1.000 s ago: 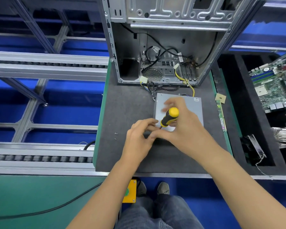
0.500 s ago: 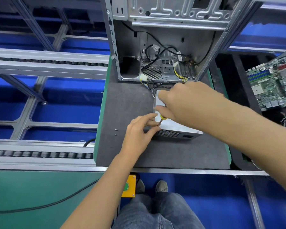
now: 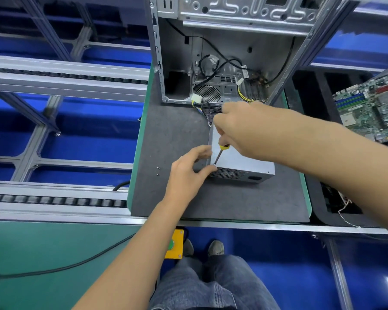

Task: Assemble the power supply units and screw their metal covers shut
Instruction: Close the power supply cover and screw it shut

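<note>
A: Where is the power supply unit (image 3: 241, 158)?

B: It lies flat on the grey mat (image 3: 177, 130), in front of the open computer case (image 3: 222, 52). Its plain metal cover faces up and its perforated grille side faces the person. A bundle of wires (image 3: 207, 110) runs from its far end towards the case.

A: And the hands?

B: The right hand (image 3: 242, 128) is curled round a screwdriver (image 3: 220, 153); only the yellow-and-black end of the handle and the thin shaft show below the fist. The tip stands at the near left corner of the cover. The left hand (image 3: 188, 171) is at that same corner, thumb and forefinger curved towards each other on either side of the tip, touching the unit's edge. It may be pinching a screw there, but the spot is too small to tell.

A: Anything else on the mat?

B: Two loose screws (image 3: 158, 170) lie left of the left hand, apart from the unit. The mat has a green border. To the right, a motherboard (image 3: 372, 106) sits tilted over a black foam tray (image 3: 309, 86). To the left run roller conveyor rails (image 3: 54, 201). Below the bench edge hangs a yellow button box (image 3: 174, 243), above the person's shoes.
</note>
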Motion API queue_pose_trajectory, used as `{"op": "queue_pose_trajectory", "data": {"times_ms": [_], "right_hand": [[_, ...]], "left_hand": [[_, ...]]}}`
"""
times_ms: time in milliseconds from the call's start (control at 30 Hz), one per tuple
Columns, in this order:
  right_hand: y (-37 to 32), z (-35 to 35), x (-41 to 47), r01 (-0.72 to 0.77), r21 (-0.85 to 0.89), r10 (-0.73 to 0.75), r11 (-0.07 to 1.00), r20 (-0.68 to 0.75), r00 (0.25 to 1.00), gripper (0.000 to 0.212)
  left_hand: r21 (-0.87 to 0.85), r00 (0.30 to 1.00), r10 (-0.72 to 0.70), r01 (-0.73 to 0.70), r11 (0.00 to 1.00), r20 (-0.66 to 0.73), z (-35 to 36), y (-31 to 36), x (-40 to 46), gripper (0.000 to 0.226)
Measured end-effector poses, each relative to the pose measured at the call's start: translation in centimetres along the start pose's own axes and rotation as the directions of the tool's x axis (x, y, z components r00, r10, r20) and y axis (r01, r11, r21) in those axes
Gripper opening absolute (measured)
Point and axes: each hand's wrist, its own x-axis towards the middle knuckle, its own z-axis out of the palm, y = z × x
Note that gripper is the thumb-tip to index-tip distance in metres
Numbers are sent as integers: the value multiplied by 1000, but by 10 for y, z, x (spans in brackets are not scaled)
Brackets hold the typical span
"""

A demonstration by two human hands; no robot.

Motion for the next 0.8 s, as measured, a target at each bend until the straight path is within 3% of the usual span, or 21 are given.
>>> {"op": "queue_pose_trajectory", "data": {"times_ms": [100,200,267,367,467,533,567,667,800], "right_hand": [[0,1,-2,-61,-18,62,998,18,998,17],[3,2,-4,27,92,-30,995,29,999,21],[2,3,-3,11,46,-11,999,12,1000,7],[3,5,-3,-61,-10,61,998,8,998,16],[6,2,-8,25,160,-32,987,43,999,13],[6,0,-8,23,152,-31,988,53,998,1],[5,0,-7,-3,102,-3,995,54,999,6],[8,6,-5,-19,-20,21,1000,63,998,21],[16,6,-11,-26,178,13,984,77,997,22]], "left_hand": [[-43,1000,-10,10,999,18,-1,-4,4,55],[-54,997,-34,38,998,71,-4,-10,10,62],[-52,990,-44,51,997,133,-9,-12,15,68],[18,962,-80,78,997,263,-19,-13,33,91],[115,873,-113,65,991,474,-30,-12,54,127],[194,788,-129,13,981,602,-31,-9,67,147],[226,751,-153,5,974,642,-31,-7,73,154],[345,683,-194,-90,934,704,-25,-8,88,163],[367,656,-195,-135,920,729,-17,-16,102,162]]}}
